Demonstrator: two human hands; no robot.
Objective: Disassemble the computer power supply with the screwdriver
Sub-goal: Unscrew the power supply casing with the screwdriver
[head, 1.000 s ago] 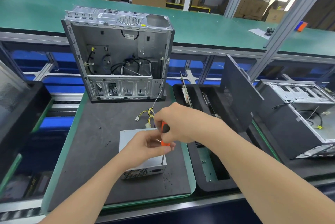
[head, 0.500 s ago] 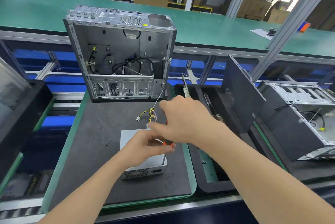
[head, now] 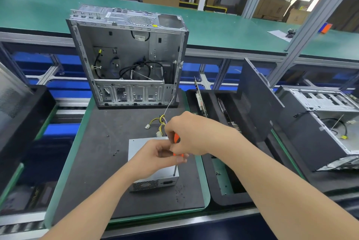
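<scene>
Around the orange handle of the screwdriver (head: 176, 138) the fingers (head: 170, 133) of the right hand (head: 191, 135) were curled and clamped, while the fingertips (head: 181, 159) of the left hand (head: 155, 159) pinched the tool lower down, just where handle met shaft, steadying it. From that double grip the shaft ran almost straight down, its tip set on the near right corner of the top of the power supply (head: 139, 148), presumably in a screw head, though the screw itself was too small to see. That grey box lay flat on the black mat (head: 97, 162), already out of the computer case (head: 126, 55), which stood open and upright behind it, with the box's yellow cables (head: 160, 122) trailing loose on the mat between the two. Its lid still looked closed and seated. Small dark specks (head: 116, 152) on the mat could have been screws taken out, but that was a guess. By this showing the job was partway: the unit freed, a cover screw under the tip, and the other screws, the lid and the inner parts left to do.
</scene>
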